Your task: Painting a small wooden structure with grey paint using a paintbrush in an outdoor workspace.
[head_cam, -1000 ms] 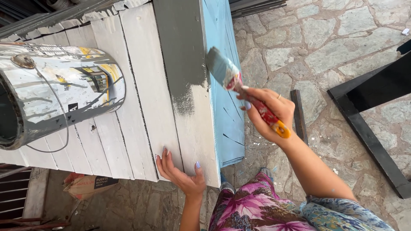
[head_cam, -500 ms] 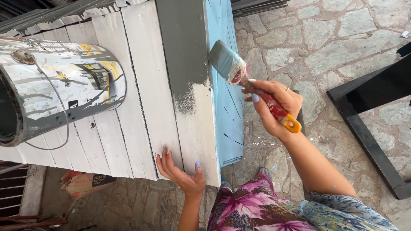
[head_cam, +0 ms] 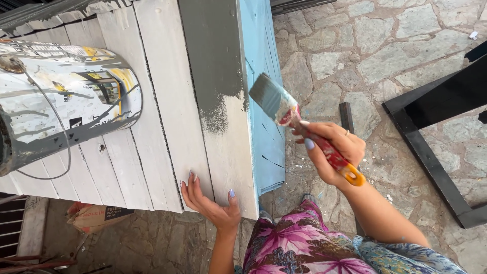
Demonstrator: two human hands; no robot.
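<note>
White planks across the counter (head_cam: 167, 101), with one board at top centre coated dark grey — the grey breaks up into speckles where it meets bare white. The counter's side (head_cam: 266, 127) is sky blue. Brush (head_cam: 299, 124): grey bristles, red handle, orange tip. Paint can (head_cam: 61, 101) at left, silver streaked with grey and yellow. Lilac nails on the right hand (head_cam: 335, 152) — magenta floral fabric (head_cam: 299, 243) at bottom.

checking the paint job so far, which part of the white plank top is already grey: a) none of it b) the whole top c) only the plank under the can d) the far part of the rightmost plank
d: grey paint covers the far stretch of the rightmost plank, ending in a ragged edge, while its near part is white like the other planks.
</note>
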